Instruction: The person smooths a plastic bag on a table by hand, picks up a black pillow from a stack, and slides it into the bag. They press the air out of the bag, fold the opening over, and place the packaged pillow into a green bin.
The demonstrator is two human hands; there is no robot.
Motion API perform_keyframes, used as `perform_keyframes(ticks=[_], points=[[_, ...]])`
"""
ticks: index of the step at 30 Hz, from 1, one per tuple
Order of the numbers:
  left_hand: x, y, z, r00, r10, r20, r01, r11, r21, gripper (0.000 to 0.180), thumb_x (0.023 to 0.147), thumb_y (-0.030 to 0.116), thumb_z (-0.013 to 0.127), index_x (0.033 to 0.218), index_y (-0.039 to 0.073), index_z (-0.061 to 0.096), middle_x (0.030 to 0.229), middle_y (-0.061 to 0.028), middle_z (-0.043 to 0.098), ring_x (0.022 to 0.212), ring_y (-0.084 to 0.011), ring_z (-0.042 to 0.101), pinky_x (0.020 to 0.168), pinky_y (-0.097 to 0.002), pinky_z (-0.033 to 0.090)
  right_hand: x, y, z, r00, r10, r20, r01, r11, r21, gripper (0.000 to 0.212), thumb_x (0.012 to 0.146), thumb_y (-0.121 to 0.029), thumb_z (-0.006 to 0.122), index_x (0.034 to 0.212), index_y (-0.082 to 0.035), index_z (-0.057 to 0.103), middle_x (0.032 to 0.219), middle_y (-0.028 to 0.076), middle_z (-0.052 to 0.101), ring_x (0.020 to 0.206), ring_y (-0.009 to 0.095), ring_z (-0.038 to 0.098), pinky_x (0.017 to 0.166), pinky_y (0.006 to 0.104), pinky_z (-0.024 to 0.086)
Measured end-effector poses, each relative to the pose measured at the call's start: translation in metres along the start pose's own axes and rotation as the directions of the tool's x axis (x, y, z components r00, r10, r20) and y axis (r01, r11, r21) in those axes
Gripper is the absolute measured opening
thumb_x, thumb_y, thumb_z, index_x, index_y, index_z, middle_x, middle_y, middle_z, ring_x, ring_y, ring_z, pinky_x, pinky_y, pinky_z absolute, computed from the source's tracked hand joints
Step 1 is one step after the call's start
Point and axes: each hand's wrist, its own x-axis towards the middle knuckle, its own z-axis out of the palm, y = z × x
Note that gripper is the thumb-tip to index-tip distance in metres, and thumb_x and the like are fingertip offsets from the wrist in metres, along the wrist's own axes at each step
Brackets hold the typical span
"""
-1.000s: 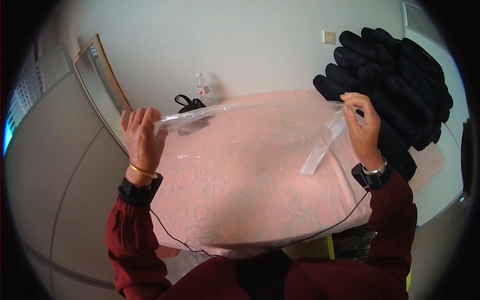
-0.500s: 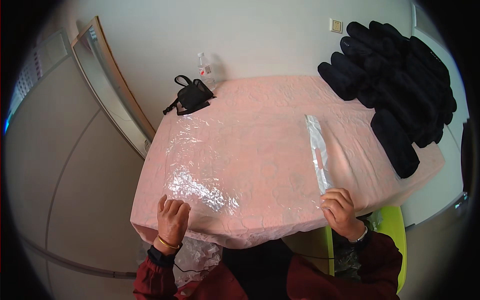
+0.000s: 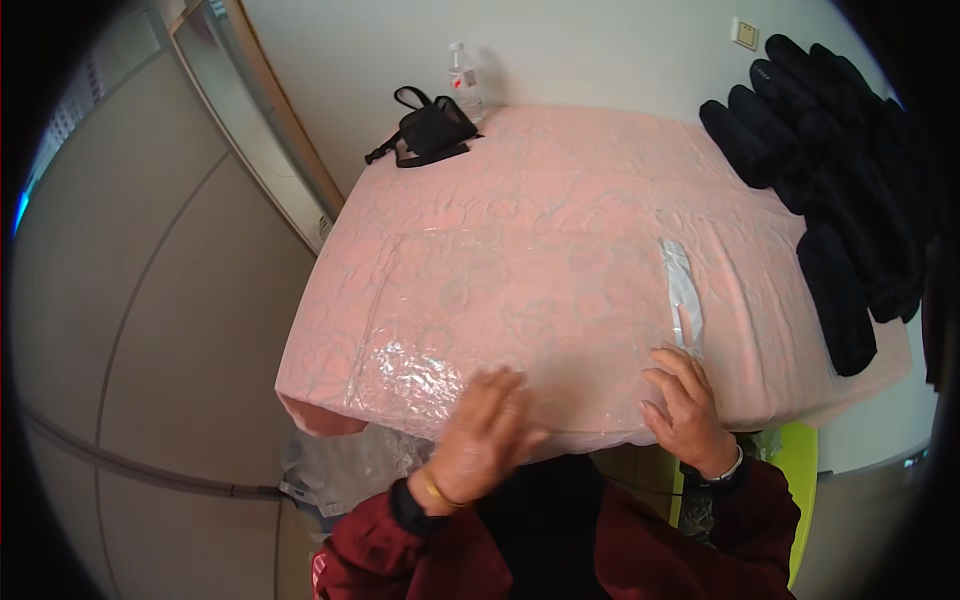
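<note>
A large clear plastic bag (image 3: pixel 415 375) lies flat on the pink patterned cloth (image 3: pixel 570 150) that covers the table. Along the bag's right edge runs a white strip with a long cut-out handle slot (image 3: pixel 680 285). My right hand (image 3: pixel 692 420) is at the near end of this strip, fingers apart and slightly bent, with nothing visible between them. Smeared by motion, my left hand (image 3: pixel 490 435) is over the bag's near edge, palm down with its fingers stretched out. Whether its fingertips touch the film cannot be made out.
Several fuzzy black rolls (image 3: pixel 840 190) are heaped at the far right. At the back left are a black strapped pouch (image 3: pixel 435 130) and a clear bottle (image 3: pixel 464 85). Crumpled plastic (image 3: pixel 350 470) shows below the table's front left, a lime-green container (image 3: pixel 800 480) at front right.
My left hand has moved right, from the bag's near left corner to its middle. My right hand's fingers have spread off the strip's end. The view has shifted, so the table sits differently.
</note>
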Motion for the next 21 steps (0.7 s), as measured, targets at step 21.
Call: perform_keyframes(ticks=[21], points=[[-0.044,-0.115,-0.055,0.888,-0.418,0.19,0.29,0.831,0.474,0.095,0.095,0.07,0.039,0.15,-0.008,0.033,0.156,-0.0273,0.033,0.146,-0.0418,0.032,0.12,-0.0525,0.018,0.004,0.002,0.013,0.91,0.119,0.398,-0.053,0.984,-0.173,0.091,0.094,-0.061,0.051,0.15,0.009,0.031,0.158,0.027,0.027,0.15,0.04,0.023,0.122,0.0531,0.014]])
